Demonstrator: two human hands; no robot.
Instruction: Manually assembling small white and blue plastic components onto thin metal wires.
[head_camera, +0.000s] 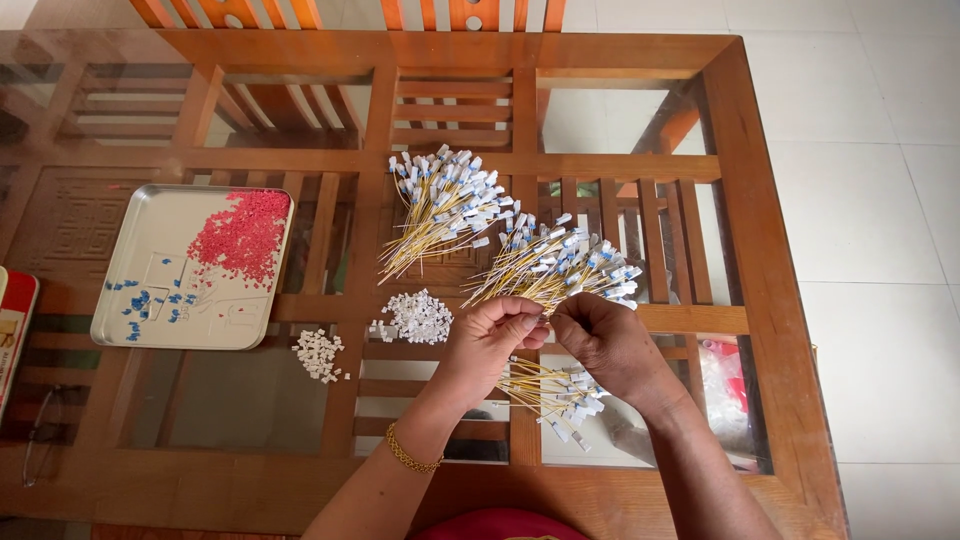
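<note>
Hands meeting over glass-topped wooden table (760, 250), near centre. Left hand (487, 345) pinched shut, right hand (610, 345) curled tight, fingertips together on thin yellow wire with small white end connector (548, 308), too fine to make out clearly. Light, springy, easily bent by the look of it; best pinched at the plastic end. Bundle of same yellow wires (550, 390) just under the wrists, two more fanned bundles (445, 205) farther off. Small white plastic pieces (418, 316) heaped left of hands. Far left, square metal tray (140, 330) with red bits (243, 238) and blue bits. Red-edged flat box (12, 325) at left edge, print unreadable.
</note>
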